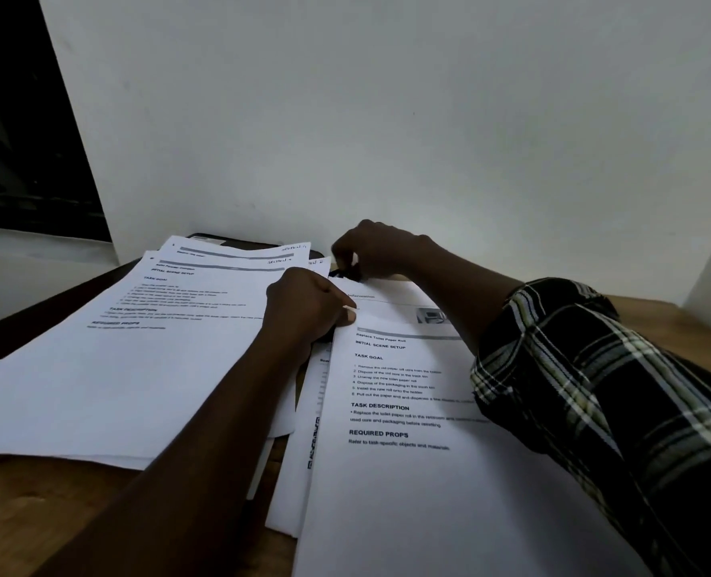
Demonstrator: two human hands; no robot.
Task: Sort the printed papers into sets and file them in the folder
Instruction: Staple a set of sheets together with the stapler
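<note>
The left hand (308, 312), fingers curled, grips the edge of the right stack of printed papers (407, 472) on the wooden table (33, 514); the right hand (372, 249) pinches a small black object (345, 274) at its top.

Wooden counter (54, 514) here, and the "Replace Toilet Paper Roll" pile (407, 493) lies flat on it. Just left of that pile sprawls a fanned pile (116, 368). Further back on that same side, a dark folder (253, 244) peeks from under the fanned sheets.
</note>
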